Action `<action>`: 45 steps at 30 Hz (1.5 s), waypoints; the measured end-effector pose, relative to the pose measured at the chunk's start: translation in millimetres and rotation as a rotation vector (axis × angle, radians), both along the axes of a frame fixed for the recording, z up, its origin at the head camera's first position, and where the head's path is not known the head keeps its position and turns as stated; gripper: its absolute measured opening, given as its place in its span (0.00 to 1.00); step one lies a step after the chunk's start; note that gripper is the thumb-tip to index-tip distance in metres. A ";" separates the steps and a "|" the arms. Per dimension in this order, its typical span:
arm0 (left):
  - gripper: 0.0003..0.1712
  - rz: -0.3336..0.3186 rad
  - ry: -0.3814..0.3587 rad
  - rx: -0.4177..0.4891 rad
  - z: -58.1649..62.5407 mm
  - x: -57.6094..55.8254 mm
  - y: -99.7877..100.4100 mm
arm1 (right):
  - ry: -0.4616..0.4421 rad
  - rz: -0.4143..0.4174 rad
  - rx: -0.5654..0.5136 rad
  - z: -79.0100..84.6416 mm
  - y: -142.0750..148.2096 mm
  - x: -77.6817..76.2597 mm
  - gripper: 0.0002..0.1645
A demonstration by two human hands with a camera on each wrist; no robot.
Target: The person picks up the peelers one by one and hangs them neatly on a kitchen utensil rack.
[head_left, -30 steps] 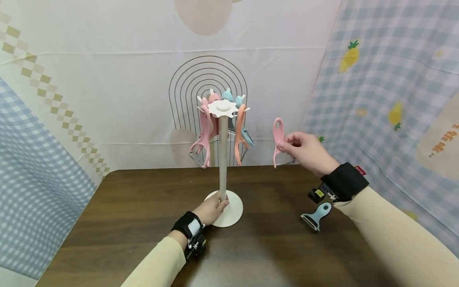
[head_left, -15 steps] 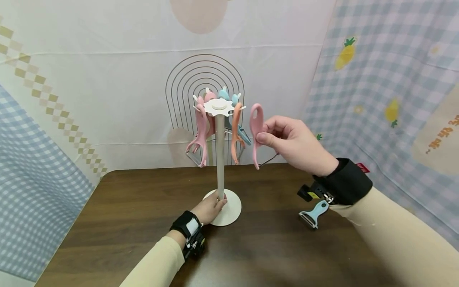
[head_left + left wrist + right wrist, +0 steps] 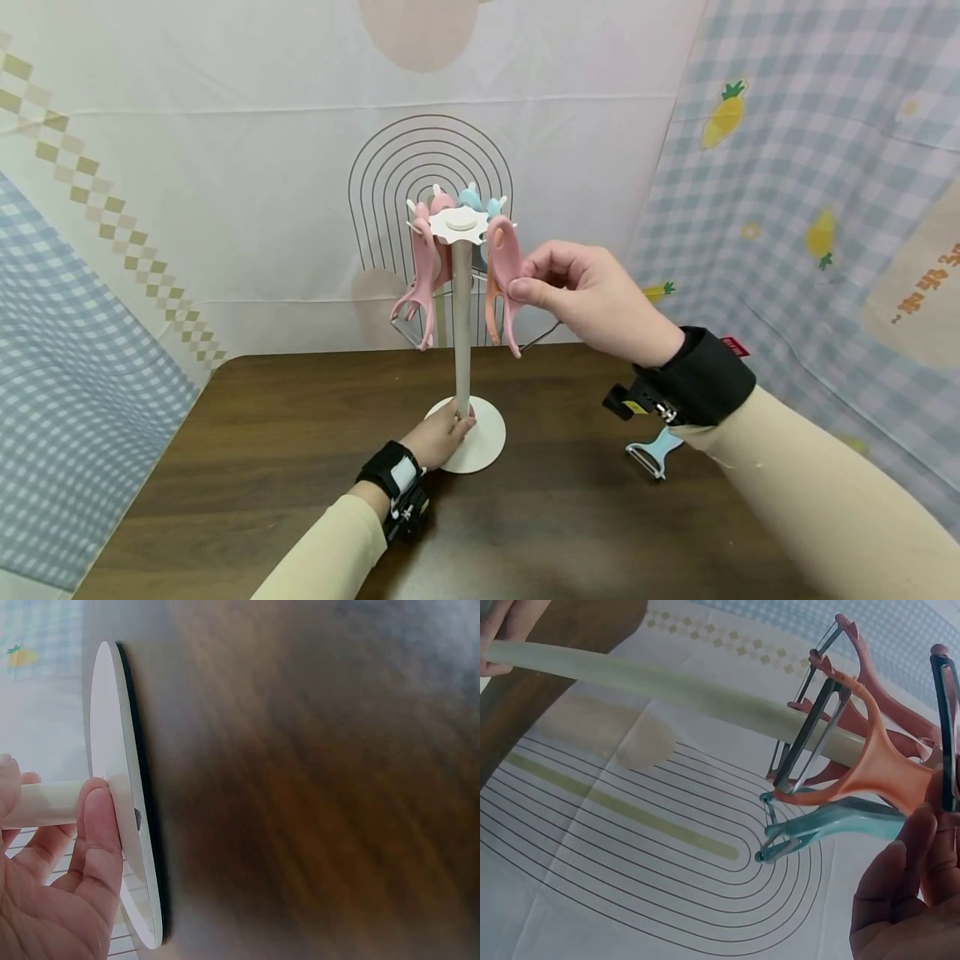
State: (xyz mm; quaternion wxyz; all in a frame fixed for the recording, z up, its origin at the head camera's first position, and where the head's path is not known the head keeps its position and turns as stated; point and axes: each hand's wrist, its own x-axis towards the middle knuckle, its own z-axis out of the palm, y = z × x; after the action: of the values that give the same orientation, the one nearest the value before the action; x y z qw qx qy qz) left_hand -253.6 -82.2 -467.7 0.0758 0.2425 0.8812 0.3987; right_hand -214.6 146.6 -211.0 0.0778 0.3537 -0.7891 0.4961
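Observation:
My left hand (image 3: 435, 437) grips the pole (image 3: 462, 333) of a white stand just above its round base (image 3: 489, 437). In the left wrist view the fingers (image 3: 101, 825) wrap the pole close to the disc. A pink peeler (image 3: 504, 246) is pinched between thumb and fingers of my right hand (image 3: 581, 292), loop end up, beside the stand's hooked top (image 3: 460, 223). It overlaps an orange peeler (image 3: 491, 312) hanging there, which the right wrist view shows fully (image 3: 885, 761). Pink peelers (image 3: 423, 267) hang at the left and blue peelers (image 3: 840, 817) behind.
On the brown table (image 3: 300, 433), a light-blue peeler (image 3: 654, 453) lies at the right, partly under my right forearm in the head view. A white patterned cloth (image 3: 262, 208) hangs behind the table, with blue checked cloth (image 3: 787, 167) at the right.
My right hand has carried the pink peeler leftward to the stand's top, where it now covers part of the orange peeler. The left hand keeps its hold on the pole.

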 end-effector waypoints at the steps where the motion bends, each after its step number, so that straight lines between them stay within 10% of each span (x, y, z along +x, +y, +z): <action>1: 0.05 -0.001 -0.003 0.001 0.0 0.0 -0.1 | -0.002 0.003 0.007 -0.2 -0.8 0.1 0.05; 33: 0.05 -0.006 0.006 0.001 0.4 1.7 -1.8 | -0.044 -0.056 0.105 -14.2 4.6 -6.4 0.10; 45: 0.05 -0.007 0.028 0.002 0.4 0.8 0.5 | -0.211 -0.355 0.414 -85.0 88.2 -50.0 0.24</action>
State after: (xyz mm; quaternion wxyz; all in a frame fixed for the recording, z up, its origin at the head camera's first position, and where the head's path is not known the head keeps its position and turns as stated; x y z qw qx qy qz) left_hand -252.8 -81.8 -467.3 0.0645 0.2514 0.8809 0.3958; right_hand -264.6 234.9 -295.9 0.0072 0.1649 -0.9268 0.3373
